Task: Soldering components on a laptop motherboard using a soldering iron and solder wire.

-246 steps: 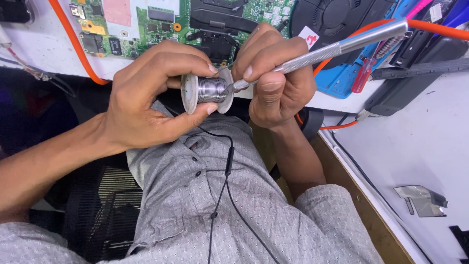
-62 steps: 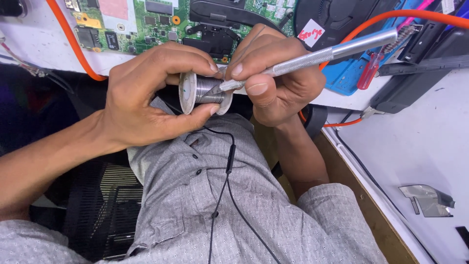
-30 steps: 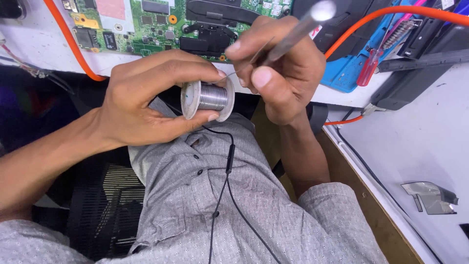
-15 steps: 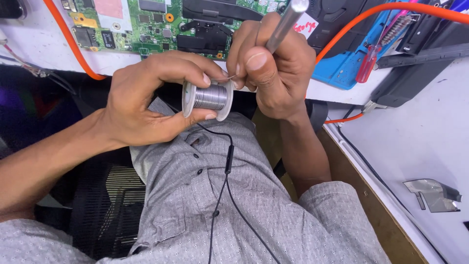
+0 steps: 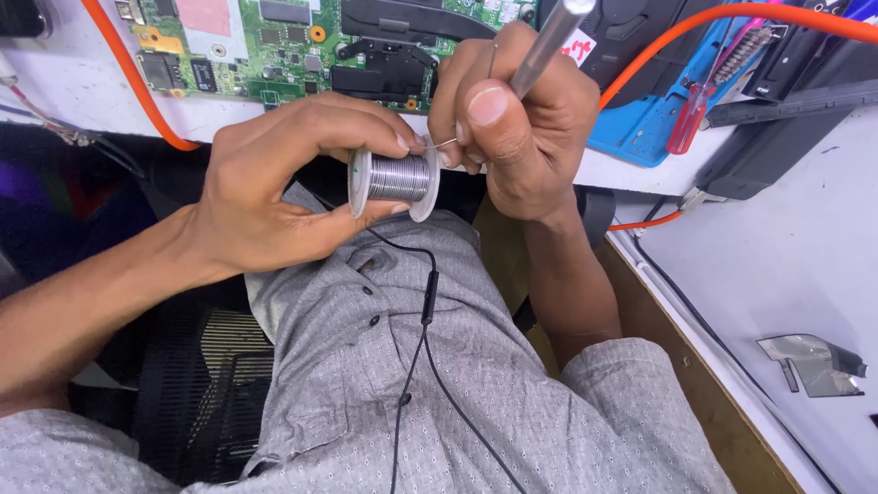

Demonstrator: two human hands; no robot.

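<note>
- orange cable runs down the left of the white bench top, just beside the green circuit board lying at the top edge
- left hand reaches in from the left over the lap; its thumb and fingertips are curled and pressed on the rims of a solder spool, which it holds on its side in the air, in front of the bench edge and above the grey shirt
- a thin strand of solder wire leads off the top of the spool to the right hand
- right hand sits just right of the spool, almost touching it; its fingers are bunched together, pinching the wire end and also gripping a metal rod-like tool that points up and away
- a black earphone cord hangs down the shirt
- further right, a red-handled screwdriver lies on a blue tray
- a bent piece of shiny metal lies on the white surface at far right
</note>
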